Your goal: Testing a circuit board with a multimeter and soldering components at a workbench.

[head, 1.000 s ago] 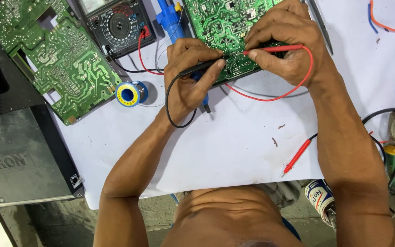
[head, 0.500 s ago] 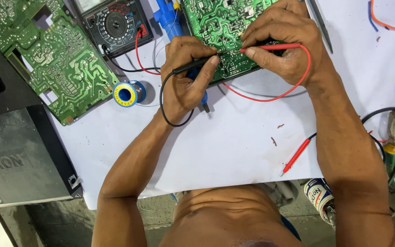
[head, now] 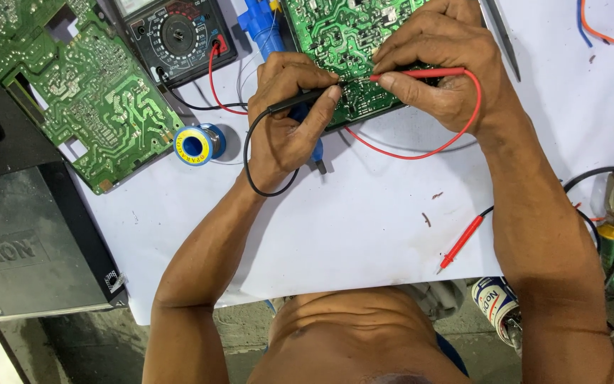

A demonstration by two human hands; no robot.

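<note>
Green circuit boards, 2, left hand (head: 289, 114) pinching black probe (head: 300, 102), right hand (head: 449, 67) pinching red probe (head: 421, 73)

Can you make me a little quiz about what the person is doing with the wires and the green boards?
1. True or false: the left hand holds the red probe.
2. Which thing lies nearest the solder spool? A) the multimeter B) the can C) the loose red probe
3. How many green circuit boards can you see on the white sheet?

Key:
1. False. The left hand holds the black probe; the right hand holds the red one.
2. A.
3. Two: one under the hands and one at the left.
</note>
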